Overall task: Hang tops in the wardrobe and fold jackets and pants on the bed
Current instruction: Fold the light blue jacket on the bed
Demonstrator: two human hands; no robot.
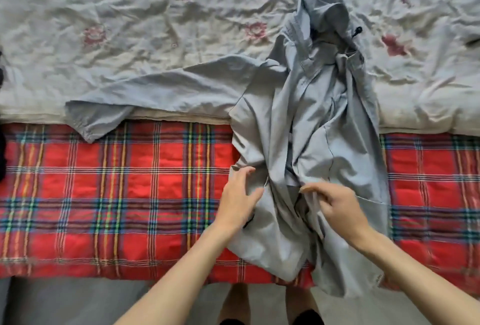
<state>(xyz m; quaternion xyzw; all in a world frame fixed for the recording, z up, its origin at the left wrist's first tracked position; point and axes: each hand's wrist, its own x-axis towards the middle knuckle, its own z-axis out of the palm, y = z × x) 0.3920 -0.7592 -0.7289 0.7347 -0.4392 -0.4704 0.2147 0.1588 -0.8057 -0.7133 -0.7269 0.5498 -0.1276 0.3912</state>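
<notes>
On the bed (78, 271), near edge, a grey-blue hooded jacket (311, 116) lies front-up and crumpled, front panels bunched toward the middle. It lies partly on a red plaid blanket (109, 194) and partly on a wrinkled white quilt (155, 38) with faded flowers. Hood (323, 5) points to the far side, on the quilt. One sleeve (155, 90) is stretched flat out to the left, its elastic cuff (83, 127) lying over the blanket's edge. The other sleeve can't be made out in the folds. A small black toggle (358, 31) sits beside the hood. The jacket's hem hangs a little over the bed's near edge.

Person stands at the bed, bare forearms reaching in. Left hand (237, 194): fingers spread and loosely bent, resting on the jacket's left side low down, gripping nothing. Right hand (335, 207): fingers curled, pinching a fold of the jacket's front near the middle; blurred, so the exact grip is unclear. The hands are near each other, not touching.

Dark cloth (2, 153) at the far left edge, mostly cut off. Grey floor (78, 304) below, and the person's legs in front of the bed.
</notes>
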